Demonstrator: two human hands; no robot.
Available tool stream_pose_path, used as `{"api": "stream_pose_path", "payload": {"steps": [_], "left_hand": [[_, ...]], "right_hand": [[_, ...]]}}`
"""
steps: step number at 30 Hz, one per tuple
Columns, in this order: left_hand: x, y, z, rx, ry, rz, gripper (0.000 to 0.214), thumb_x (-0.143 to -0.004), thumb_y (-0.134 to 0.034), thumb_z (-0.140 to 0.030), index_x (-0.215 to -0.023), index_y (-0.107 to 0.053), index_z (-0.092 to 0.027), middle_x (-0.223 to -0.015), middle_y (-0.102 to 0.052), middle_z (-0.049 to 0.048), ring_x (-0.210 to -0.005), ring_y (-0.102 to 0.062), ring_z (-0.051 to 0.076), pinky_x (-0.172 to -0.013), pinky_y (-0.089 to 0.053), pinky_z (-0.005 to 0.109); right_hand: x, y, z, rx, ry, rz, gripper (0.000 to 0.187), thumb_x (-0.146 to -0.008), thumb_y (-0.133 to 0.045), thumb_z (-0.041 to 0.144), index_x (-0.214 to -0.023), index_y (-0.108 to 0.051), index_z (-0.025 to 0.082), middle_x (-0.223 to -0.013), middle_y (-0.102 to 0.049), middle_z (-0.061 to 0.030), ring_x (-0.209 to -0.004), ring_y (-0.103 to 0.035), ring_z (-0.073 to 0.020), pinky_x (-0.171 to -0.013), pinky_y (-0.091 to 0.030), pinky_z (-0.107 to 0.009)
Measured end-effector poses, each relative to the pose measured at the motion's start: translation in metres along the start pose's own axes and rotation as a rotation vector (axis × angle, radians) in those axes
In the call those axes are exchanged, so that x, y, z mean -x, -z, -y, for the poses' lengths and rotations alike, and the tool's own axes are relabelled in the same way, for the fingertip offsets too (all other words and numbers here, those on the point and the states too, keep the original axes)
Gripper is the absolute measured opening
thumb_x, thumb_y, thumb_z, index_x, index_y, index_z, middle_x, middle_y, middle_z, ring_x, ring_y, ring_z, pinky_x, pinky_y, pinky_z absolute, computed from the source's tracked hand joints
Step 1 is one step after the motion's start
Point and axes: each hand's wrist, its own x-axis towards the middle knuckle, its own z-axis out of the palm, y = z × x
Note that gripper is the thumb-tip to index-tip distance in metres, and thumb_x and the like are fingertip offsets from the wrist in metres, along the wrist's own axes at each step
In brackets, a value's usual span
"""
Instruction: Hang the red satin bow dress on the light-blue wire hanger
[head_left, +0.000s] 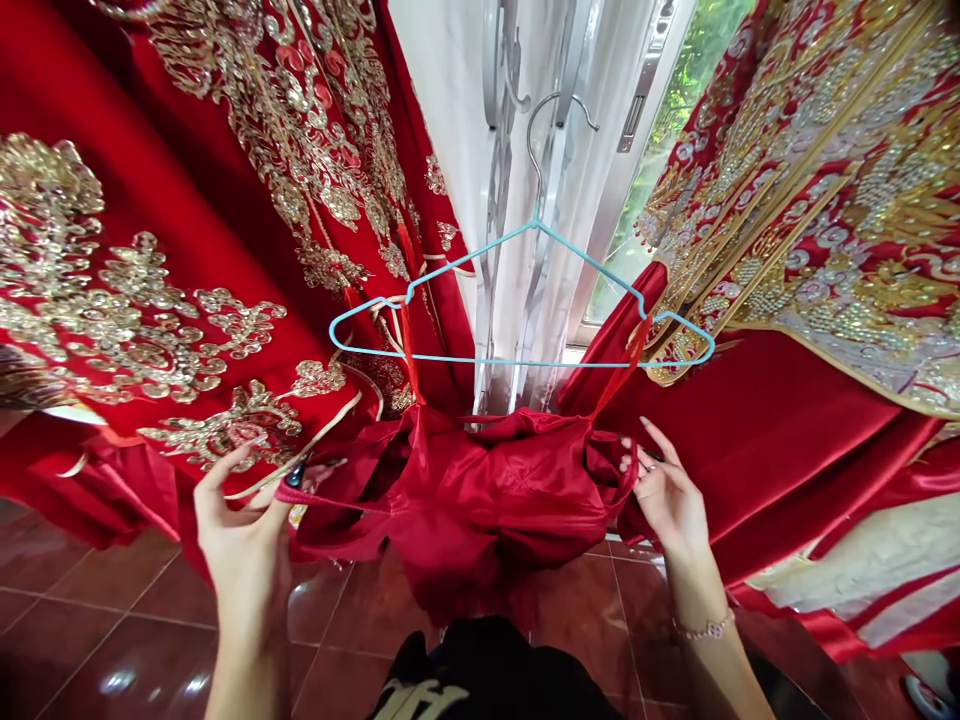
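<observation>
A dark red satin dress (495, 470) hangs by thin bright-red ribbon loops from a light blue wire hanger (487, 358). The hanger's metal hook rests on a metal rack above. At the dress's left side, my left hand (247, 520) has its thumb and fingers closed on a dark red shoulder strap, drawing it outward. On the other side, my right hand (667, 490) grips the opposite strap, which forms a small loop by the fingertips. The dress's lower part drops out of sight near my black shirt.
Red garments with gold embroidery (247, 420) hang close on the left. A heavily beaded red and gold garment (840, 200) hangs on the right. White curtain (442, 60) and a window frame (630, 130) stand behind. Reddish floor tiles (97, 630) lie below.
</observation>
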Motion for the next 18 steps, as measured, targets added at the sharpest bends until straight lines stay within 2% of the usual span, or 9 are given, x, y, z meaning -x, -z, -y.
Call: {"api": "stream_pose_path", "payload": {"steps": [2, 4, 7, 9, 12, 14, 15, 17, 18], "left_hand": [[0.000, -0.005, -0.006, 0.132, 0.122, -0.026, 0.087, -0.045, -0.092, -0.024, -0.124, -0.058, -0.020, -0.066, -0.070, -0.0028, -0.058, -0.070, 0.017, -0.062, -0.062, 0.027], [-0.001, -0.010, -0.012, 0.193, 0.186, -0.050, 0.094, -0.037, -0.096, -0.020, -0.123, -0.061, -0.019, -0.065, -0.071, -0.0028, -0.060, -0.070, 0.016, -0.066, -0.062, 0.024], [-0.008, -0.017, -0.016, 0.209, 0.172, -0.018, 0.093, -0.039, -0.099, -0.028, -0.123, -0.062, -0.017, -0.076, -0.076, 0.0022, -0.068, -0.073, 0.015, -0.073, -0.061, 0.022], [-0.016, -0.020, -0.016, 0.207, 0.133, 0.011, 0.093, -0.040, -0.099, -0.033, -0.123, -0.061, -0.016, -0.078, -0.076, 0.0047, -0.072, -0.075, 0.018, -0.075, -0.062, 0.026], [-0.028, -0.024, -0.016, 0.192, 0.043, 0.020, 0.093, -0.040, -0.098, -0.029, -0.124, -0.061, -0.018, -0.078, -0.076, 0.0036, -0.075, -0.075, 0.021, -0.075, -0.064, 0.032], [-0.030, -0.027, -0.017, 0.193, 0.007, 0.026, 0.090, -0.040, -0.097, -0.025, -0.122, -0.062, -0.021, -0.078, -0.076, 0.0014, -0.074, -0.075, 0.019, -0.074, -0.064, 0.030], [-0.030, -0.027, -0.018, 0.197, 0.005, 0.030, 0.088, -0.040, -0.096, -0.022, -0.121, -0.063, -0.021, -0.077, -0.076, 0.0005, -0.073, -0.075, 0.018, -0.073, -0.064, 0.028], [-0.028, -0.028, -0.020, 0.196, 0.026, 0.035, 0.087, -0.040, -0.096, -0.020, -0.120, -0.063, -0.021, -0.076, -0.075, -0.0005, -0.071, -0.074, 0.016, -0.074, -0.064, 0.028], [-0.027, -0.027, -0.020, 0.187, 0.045, 0.032, 0.086, -0.040, -0.096, -0.021, -0.120, -0.063, -0.020, -0.075, -0.075, -0.0006, -0.070, -0.074, 0.017, -0.075, -0.064, 0.029]], "right_hand": [[0.003, -0.001, 0.001, 0.007, 0.170, -0.057, 0.058, -0.089, -0.051, 0.035, -0.145, -0.042, 0.028, -0.117, -0.070, -0.0117, -0.110, -0.070, -0.0234, -0.098, -0.056, -0.048], [0.004, -0.008, 0.004, 0.060, 0.278, -0.097, 0.057, -0.090, -0.054, 0.033, -0.145, -0.042, 0.029, -0.122, -0.069, -0.0115, -0.120, -0.065, -0.0258, -0.104, -0.051, -0.053], [0.000, -0.022, 0.008, 0.146, 0.379, -0.193, 0.058, -0.087, -0.065, 0.034, -0.141, -0.048, 0.027, -0.129, -0.066, -0.0121, -0.124, -0.063, -0.0271, -0.110, -0.046, -0.053], [-0.005, -0.032, 0.010, 0.216, 0.478, -0.283, 0.060, -0.084, -0.069, 0.035, -0.141, -0.050, 0.024, -0.139, -0.059, -0.0125, -0.127, -0.060, -0.0268, -0.112, -0.044, -0.051], [-0.016, -0.044, 0.014, 0.369, 0.622, -0.465, 0.065, -0.085, -0.068, 0.037, -0.146, -0.048, 0.024, -0.148, -0.051, -0.0120, -0.128, -0.059, -0.0260, -0.112, -0.046, -0.047], [-0.022, -0.047, 0.018, 0.479, 0.677, -0.524, 0.057, -0.087, -0.066, 0.038, -0.142, -0.054, 0.024, -0.140, -0.057, -0.0122, -0.122, -0.062, -0.0255, -0.108, -0.048, -0.046], [-0.024, -0.046, 0.020, 0.530, 0.695, -0.516, 0.048, -0.088, -0.064, 0.038, -0.133, -0.062, 0.024, -0.130, -0.063, -0.0120, -0.116, -0.064, -0.0252, -0.105, -0.050, -0.046], [-0.028, -0.038, 0.029, 0.625, 0.716, -0.455, 0.026, -0.088, -0.063, 0.040, -0.105, -0.075, 0.023, -0.105, -0.068, -0.0103, -0.101, -0.066, -0.0240, -0.096, -0.053, -0.044], [-0.029, -0.032, 0.035, 0.668, 0.712, -0.400, 0.023, -0.087, -0.063, 0.042, -0.090, -0.075, 0.023, -0.095, -0.067, -0.0092, -0.094, -0.065, -0.0228, -0.091, -0.054, -0.042]]}}
